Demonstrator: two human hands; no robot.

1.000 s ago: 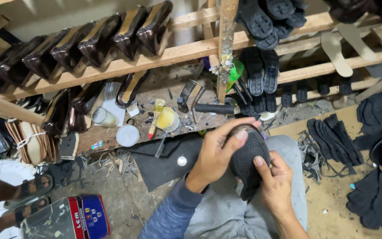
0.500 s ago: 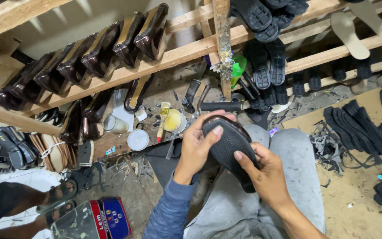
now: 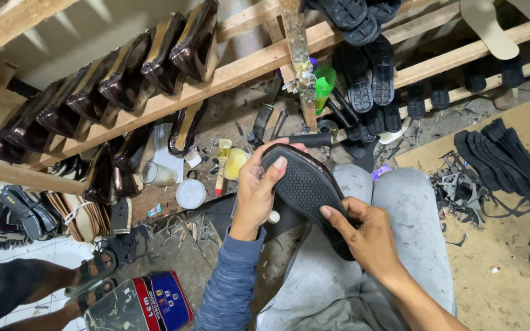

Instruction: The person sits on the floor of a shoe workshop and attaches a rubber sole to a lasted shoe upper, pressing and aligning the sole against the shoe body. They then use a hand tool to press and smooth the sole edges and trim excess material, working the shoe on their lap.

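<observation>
Both hands, left (image 3: 257, 187) and right (image 3: 366, 236), now grip the black sole (image 3: 307, 190), tilted tread-up and drawn closer over the knees.

Black shoe sole (image 3: 307, 195), held up over the lap w/ tread side facing up. Tread: fine ribbed/crosshatch pattern across most of the surface, smooth raised rim round the edge. Shape long & narrow, rounded tip at upper left, runs diagonally down to lower right. Slightly tilted, not flat. Left hand (image 3: 254, 195) grips the upper-left end, thumb on the tread near the tip, fingers wrapped round the edge. Right hand (image 3: 369, 236) grips the lower-right end, thumb on the tread; that end mostly hidden under the hand.
</observation>
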